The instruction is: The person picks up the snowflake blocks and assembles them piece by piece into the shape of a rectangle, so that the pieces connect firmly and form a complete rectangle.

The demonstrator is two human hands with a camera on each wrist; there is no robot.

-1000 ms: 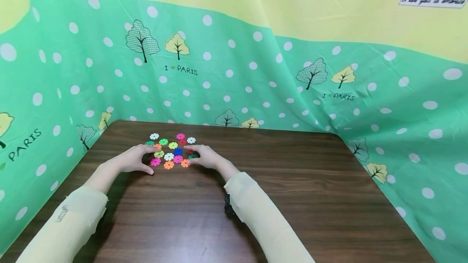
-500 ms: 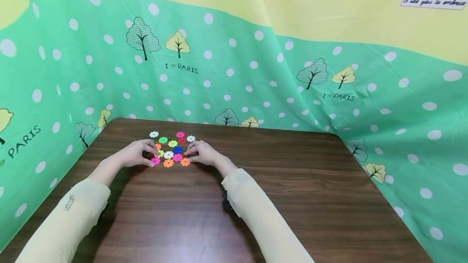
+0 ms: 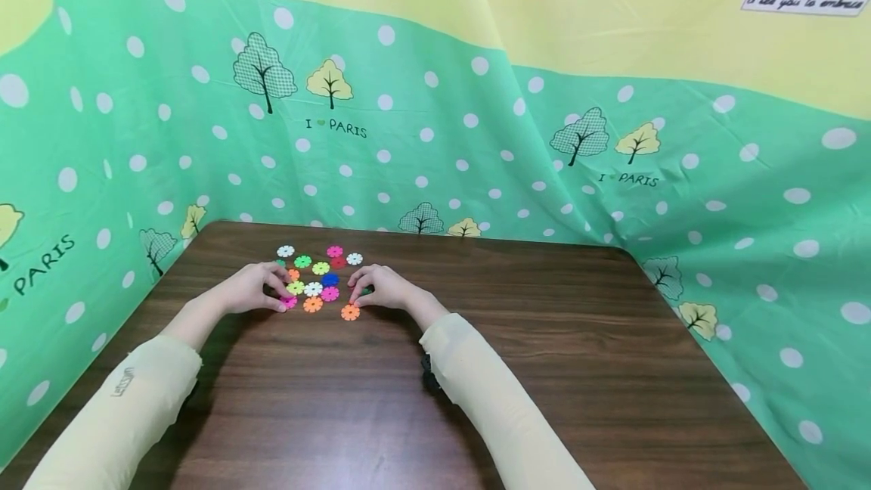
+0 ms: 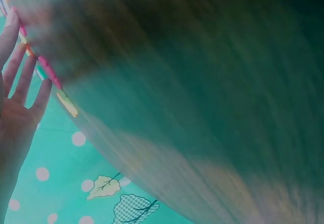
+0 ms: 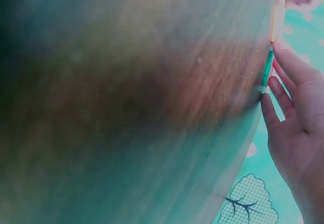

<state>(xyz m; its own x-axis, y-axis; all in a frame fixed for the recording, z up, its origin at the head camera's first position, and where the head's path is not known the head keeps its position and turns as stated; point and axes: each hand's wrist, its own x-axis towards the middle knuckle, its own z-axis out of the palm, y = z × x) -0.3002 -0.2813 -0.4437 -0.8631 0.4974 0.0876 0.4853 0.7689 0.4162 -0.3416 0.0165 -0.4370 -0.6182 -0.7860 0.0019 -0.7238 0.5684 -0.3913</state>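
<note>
Several flat, notched flower-shaped plastic discs lie in a loose cluster toward the far left of the table. In the head view my right hand (image 3: 384,288) pinches an orange disc (image 3: 350,312) at its edge with thumb and index finger. A dark green disc (image 5: 267,70) shows beside the fingers in the right wrist view. My left hand (image 3: 255,288) rests at the cluster's left side. Its fingers touch near a yellow-green disc (image 3: 296,288), and its thumb is by a pink disc (image 3: 289,302), partly hidden. Spread fingers of this hand show in the left wrist view.
Between the hands lie white (image 3: 313,289), blue (image 3: 330,279) and a second orange disc (image 3: 313,305). Farther back are red (image 3: 338,262) and green ones (image 3: 302,261). The brown wooden table (image 3: 544,354) meets a patterned green cloth (image 3: 435,150) behind and at both sides.
My right hand has drawn the orange disc toward me and slightly right, out of the cluster. My left fingers have come inward, closer to the pink and yellow-green discs.
</note>
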